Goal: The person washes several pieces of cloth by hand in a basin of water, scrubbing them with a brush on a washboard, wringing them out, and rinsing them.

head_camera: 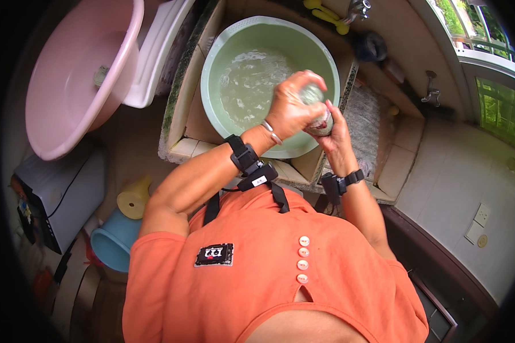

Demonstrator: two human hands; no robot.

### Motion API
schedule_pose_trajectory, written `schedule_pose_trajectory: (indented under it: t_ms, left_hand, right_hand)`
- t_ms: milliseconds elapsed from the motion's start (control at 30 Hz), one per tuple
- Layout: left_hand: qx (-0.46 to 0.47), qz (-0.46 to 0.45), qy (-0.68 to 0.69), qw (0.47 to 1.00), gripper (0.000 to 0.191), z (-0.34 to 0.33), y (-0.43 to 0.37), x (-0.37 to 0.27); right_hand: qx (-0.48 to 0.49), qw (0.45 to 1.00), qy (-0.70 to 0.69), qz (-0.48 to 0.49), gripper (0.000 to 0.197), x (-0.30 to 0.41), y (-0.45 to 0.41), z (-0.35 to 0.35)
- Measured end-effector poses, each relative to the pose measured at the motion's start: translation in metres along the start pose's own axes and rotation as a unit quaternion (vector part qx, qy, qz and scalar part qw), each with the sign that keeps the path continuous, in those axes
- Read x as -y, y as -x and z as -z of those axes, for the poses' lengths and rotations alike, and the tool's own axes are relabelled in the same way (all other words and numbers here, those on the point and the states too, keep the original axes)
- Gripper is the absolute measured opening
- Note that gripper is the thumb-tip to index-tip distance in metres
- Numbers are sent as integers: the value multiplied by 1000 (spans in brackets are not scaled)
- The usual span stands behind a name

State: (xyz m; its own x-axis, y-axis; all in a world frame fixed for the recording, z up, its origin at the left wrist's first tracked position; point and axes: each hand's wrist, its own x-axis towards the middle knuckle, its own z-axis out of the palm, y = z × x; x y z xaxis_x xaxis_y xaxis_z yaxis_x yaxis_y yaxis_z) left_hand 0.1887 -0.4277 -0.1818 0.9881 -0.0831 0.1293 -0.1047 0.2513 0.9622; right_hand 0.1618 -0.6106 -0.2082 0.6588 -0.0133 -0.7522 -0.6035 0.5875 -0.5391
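Note:
My left hand [292, 103] and my right hand [338, 133] are close together above the right side of a green plastic basin [269, 22]. Between them they grip a bunched, pale green piece that looks like wet cloth [312, 95], with a reddish patch near its lower end. My left fingers wrap over its top, while the right hand closes around its lower part. Motion blur and the fingers hide its exact shape. Cloudy, rippling water [251, 88] lies in the basin, with some foam along its far side.
The basin stands in a tiled sink [181, 103] with a stone rim. At left, a pink basin [64, 85] with a small grey-green bundle [101, 76] inside sits by a white plastic washboard-like panel [154, 55]. Taps [431, 92] line the wall; a blue bucket [116, 240] stands lower left.

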Motion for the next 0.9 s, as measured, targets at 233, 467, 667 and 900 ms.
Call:
schedule_pose_trajectory:
  t_ms: [233,467,667,900]
  left_hand:
    - [113,-304,-236,916,33,-16,20,-41]
    - [246,-472,-316,785,12,-19,38,-32]
    - [341,-497,-349,717,14,-27,38,-1]
    - [438,-502,-440,602,13,-34,46,35]
  right_hand:
    - [49,987,148,-29,13,56,7,-30]
    - [167,923,345,18,18,75,1,-57]
    - [181,906,373,86,22,66,-13,-56]
    - [126,899,407,96,20,39,-22,-49]
